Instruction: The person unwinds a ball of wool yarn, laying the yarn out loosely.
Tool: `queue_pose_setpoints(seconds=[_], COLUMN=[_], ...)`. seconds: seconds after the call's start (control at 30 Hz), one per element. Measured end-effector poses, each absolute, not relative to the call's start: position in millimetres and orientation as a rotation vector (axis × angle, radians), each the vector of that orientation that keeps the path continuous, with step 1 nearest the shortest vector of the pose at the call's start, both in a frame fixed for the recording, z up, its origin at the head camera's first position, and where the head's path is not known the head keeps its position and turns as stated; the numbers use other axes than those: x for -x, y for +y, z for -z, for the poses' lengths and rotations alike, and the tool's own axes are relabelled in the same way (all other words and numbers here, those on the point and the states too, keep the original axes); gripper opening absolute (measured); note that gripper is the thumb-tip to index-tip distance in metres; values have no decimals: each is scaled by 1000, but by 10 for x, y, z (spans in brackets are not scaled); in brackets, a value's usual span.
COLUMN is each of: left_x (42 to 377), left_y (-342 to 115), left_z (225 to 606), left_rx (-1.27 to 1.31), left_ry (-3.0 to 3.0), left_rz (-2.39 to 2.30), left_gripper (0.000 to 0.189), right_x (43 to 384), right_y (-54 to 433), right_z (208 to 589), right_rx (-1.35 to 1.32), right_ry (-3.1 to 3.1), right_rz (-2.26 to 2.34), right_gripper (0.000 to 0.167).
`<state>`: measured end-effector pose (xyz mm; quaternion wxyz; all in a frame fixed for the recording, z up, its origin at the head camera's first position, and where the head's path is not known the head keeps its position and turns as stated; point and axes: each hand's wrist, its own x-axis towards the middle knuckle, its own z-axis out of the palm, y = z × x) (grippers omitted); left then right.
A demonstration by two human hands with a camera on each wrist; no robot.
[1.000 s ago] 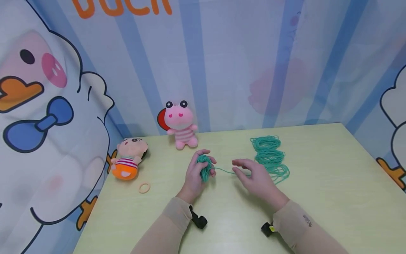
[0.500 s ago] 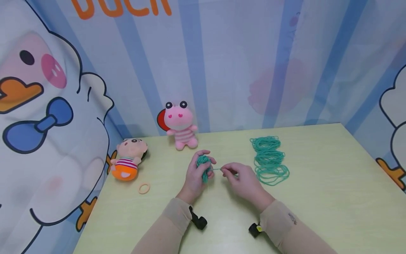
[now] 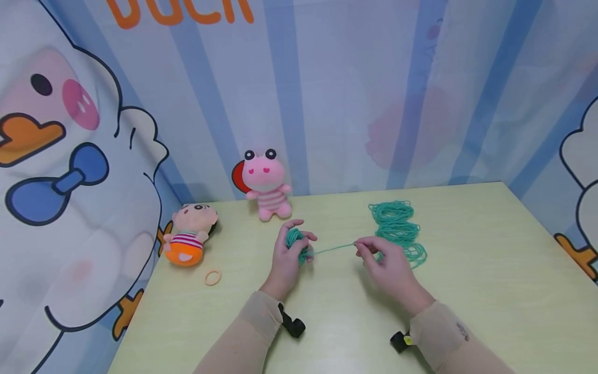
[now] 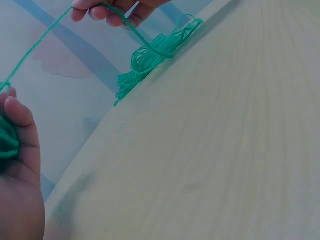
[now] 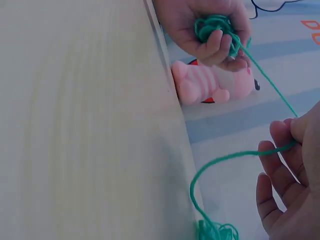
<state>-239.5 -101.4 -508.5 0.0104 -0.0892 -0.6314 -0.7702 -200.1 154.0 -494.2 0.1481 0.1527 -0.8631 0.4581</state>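
My left hand (image 3: 286, 262) grips a small wound bundle of green yarn (image 3: 294, 238), its fingers curled round the strands. From that bundle a single taut strand (image 3: 334, 249) runs across to my right hand (image 3: 390, 267), which pinches it between thumb and forefinger. Past the pinch, in the right wrist view, the strand (image 5: 220, 159) sags down to the loose yarn pile (image 5: 215, 231). In the head view that pile (image 3: 396, 226) lies in looped folds on the table, beyond my right hand, which covers part of its near end.
A pink plush toy (image 3: 270, 184) sits at the table's back edge. To its left leans a doll in orange shorts (image 3: 184, 252), with a small wooden ring (image 3: 212, 278) in front of it. A printed fabric backdrop (image 3: 336, 104) rises behind the pale table (image 3: 490, 270).
My right hand came in close to the left, took hold of the strand and drew it back to the right. The left hand has turned slightly with its bundle.
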Motion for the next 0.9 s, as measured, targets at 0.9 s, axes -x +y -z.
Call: queue_pose_setpoints(seconds=[0.9], left_x=[2408], left_y=[-1024], left_z=[5078], left_rx=[157], left_ry=[-1946], left_rz=[2370], left_gripper=[32], right_x=[2103], right_y=[2586], right_z=[5087], right_rx=[-69], right_ry=[-2403], right_rz=[-1257], right_gripper=[27])
